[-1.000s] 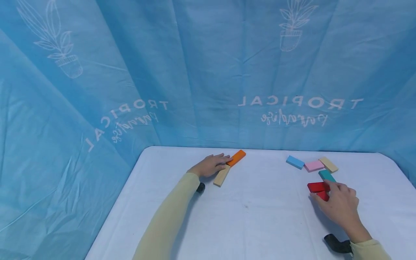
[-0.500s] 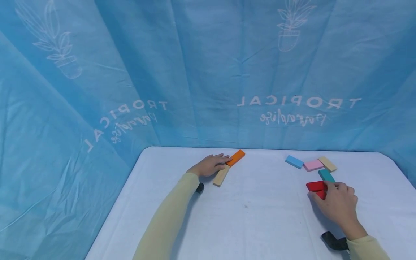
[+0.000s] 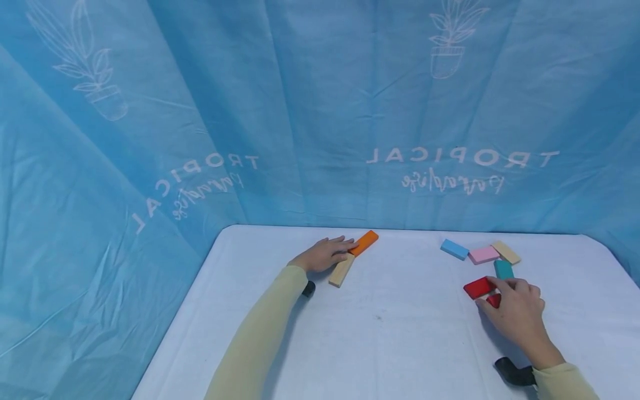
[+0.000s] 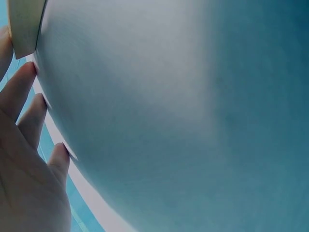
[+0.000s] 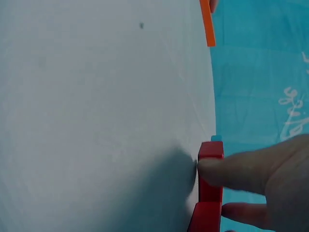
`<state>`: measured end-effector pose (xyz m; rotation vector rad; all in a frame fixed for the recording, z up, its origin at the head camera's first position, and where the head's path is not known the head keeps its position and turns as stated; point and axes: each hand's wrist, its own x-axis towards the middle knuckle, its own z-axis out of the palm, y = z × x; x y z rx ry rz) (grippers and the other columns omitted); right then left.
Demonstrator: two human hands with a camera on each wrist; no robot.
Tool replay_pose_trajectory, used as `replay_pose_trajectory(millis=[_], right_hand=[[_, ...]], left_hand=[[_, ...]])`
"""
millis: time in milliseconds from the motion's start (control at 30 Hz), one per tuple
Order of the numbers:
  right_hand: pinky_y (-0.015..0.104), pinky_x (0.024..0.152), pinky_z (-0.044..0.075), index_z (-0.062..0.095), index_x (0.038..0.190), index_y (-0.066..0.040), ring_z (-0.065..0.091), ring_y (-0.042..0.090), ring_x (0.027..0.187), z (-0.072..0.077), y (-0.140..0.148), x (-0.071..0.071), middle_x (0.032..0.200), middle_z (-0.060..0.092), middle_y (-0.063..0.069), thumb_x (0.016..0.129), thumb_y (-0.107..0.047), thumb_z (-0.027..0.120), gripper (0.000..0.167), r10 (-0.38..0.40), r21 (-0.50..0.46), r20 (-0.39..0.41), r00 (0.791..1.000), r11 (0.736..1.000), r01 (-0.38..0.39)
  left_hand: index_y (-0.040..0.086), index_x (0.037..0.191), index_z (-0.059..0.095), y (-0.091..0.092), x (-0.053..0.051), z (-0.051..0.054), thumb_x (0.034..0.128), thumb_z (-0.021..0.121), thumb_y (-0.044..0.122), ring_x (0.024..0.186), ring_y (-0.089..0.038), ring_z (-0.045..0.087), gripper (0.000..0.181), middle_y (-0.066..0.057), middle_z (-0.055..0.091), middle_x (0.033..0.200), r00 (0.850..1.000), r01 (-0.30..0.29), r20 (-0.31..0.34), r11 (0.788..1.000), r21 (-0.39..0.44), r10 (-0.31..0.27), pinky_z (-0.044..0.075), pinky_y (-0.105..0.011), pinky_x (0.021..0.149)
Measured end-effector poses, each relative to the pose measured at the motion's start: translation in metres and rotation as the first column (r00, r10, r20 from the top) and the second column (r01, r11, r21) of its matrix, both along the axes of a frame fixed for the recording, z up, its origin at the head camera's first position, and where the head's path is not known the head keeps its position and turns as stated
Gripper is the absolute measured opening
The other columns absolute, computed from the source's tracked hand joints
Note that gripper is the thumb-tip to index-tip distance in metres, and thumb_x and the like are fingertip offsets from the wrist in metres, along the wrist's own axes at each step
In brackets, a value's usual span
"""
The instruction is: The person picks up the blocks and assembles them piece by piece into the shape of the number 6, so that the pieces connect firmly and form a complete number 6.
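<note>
My left hand (image 3: 322, 255) lies with its fingers extended at the near end of an orange block (image 3: 365, 243). A plain wooden block (image 3: 342, 270) lies just below those fingertips, and the left wrist view shows a pale block (image 4: 24, 24) by the spread fingers. On the right side, my right hand (image 3: 520, 314) pinches a red block (image 3: 477, 288) between thumb and fingers. A second red block (image 3: 494, 300) sits beside it, partly hidden by the hand. Close behind is a teal block (image 3: 503, 269). The right wrist view shows the thumb against the red block (image 5: 211, 191).
Behind the teal block lie a pink block (image 3: 483, 255), a light blue block (image 3: 454, 249) and another wooden block (image 3: 506, 253). A white cloth covers the table (image 3: 400, 344). Blue printed curtain (image 3: 325, 111) hangs along its back and left edges.
The red block in my right hand has turned and shifted left, away from the second red one. The teal block has rotated slightly. My left hand stays in place.
</note>
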<state>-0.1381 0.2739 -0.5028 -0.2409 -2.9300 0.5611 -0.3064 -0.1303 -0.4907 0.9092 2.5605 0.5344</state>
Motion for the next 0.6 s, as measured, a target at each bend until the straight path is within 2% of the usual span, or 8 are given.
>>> replay_pose_trajectory(millis=[133,267,433,600], right_hand=[[0.069,0.078,0.039,0.055,0.127,0.010,0.034,0.060,0.111,-0.0034,0.0006,-0.0015,0.120,0.043,0.040,0.067,-0.021,0.092,0.077,0.060,0.002,-0.022,0.998,0.998,-0.060],[0.067,0.076,0.038,0.055,0.126,0.009,0.036,0.059,0.107,-0.0044,-0.0003,-0.0038,0.117,0.049,0.038,0.070,-0.029,0.091,0.076,0.086,0.001,-0.038,0.996,0.996,-0.086],[0.068,0.077,0.038,0.054,0.126,0.010,0.037,0.058,0.107,-0.0028,-0.0025,-0.0053,0.117,0.051,0.036,0.069,-0.022,0.091,0.075,0.110,-0.012,-0.047,0.993,0.994,-0.111],[0.069,0.078,0.039,0.051,0.131,0.011,0.037,0.057,0.109,0.0008,-0.0019,-0.0062,0.120,0.051,0.036,0.069,-0.017,0.090,0.079,0.141,-0.061,0.009,0.990,0.988,-0.140]], left_hand=[[0.026,0.158,0.035,0.0006,-0.0007,-0.0002,0.1081,0.045,0.034,0.153,-0.017,0.018,0.051,0.007,0.030,0.163,1.000,0.002,-0.006,1.000,-0.010,-0.002,0.011,-0.047,0.124],[0.025,0.158,0.035,0.0005,-0.0009,-0.0010,0.1082,0.045,0.034,0.153,-0.017,0.017,0.051,0.007,0.030,0.163,1.000,0.002,-0.002,1.000,-0.005,-0.002,0.011,-0.046,0.124],[0.025,0.158,0.035,-0.0001,-0.0019,-0.0029,0.1082,0.045,0.034,0.153,-0.018,0.017,0.051,0.007,0.030,0.163,1.000,0.006,-0.005,1.000,0.000,-0.006,0.011,-0.047,0.124],[0.026,0.158,0.035,-0.0002,-0.0015,-0.0025,0.1079,0.046,0.034,0.153,-0.017,0.017,0.051,0.007,0.030,0.163,1.000,-0.001,0.000,1.000,-0.005,0.001,0.011,-0.046,0.124]])
